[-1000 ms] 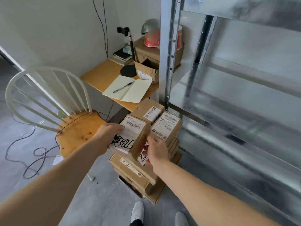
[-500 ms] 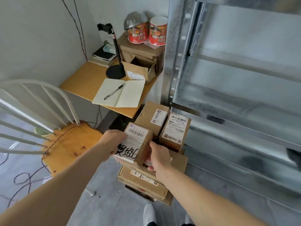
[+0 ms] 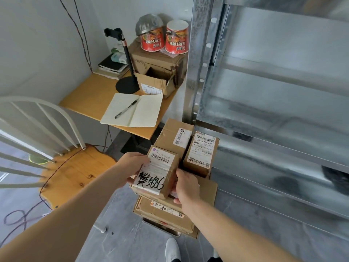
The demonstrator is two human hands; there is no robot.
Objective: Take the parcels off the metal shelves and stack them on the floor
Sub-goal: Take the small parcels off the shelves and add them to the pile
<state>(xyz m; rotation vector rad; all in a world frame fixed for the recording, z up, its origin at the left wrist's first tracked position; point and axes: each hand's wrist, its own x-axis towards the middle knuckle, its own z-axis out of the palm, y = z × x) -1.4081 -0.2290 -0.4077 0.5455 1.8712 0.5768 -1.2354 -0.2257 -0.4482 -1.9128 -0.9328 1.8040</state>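
Both hands hold much as half a second ago, barely shifted: left hand (image 3: 132,167) and right hand (image 3: 186,186) have their fingers grasping the sides of a small brown parcel (image 3: 156,174). It carries a barcode label and black handwritten marks. It sits over the near left of the stack (image 3: 166,214) on the floor (image 3: 122,233); whether it rests there is unclear. Just behind it, two labelled parcels (image 3: 202,154) top the stack beside the metal shelves (image 3: 264,110). Farther off on the desk (image 3: 90,97) an open carton (image 3: 154,82) shows only a dark inside.
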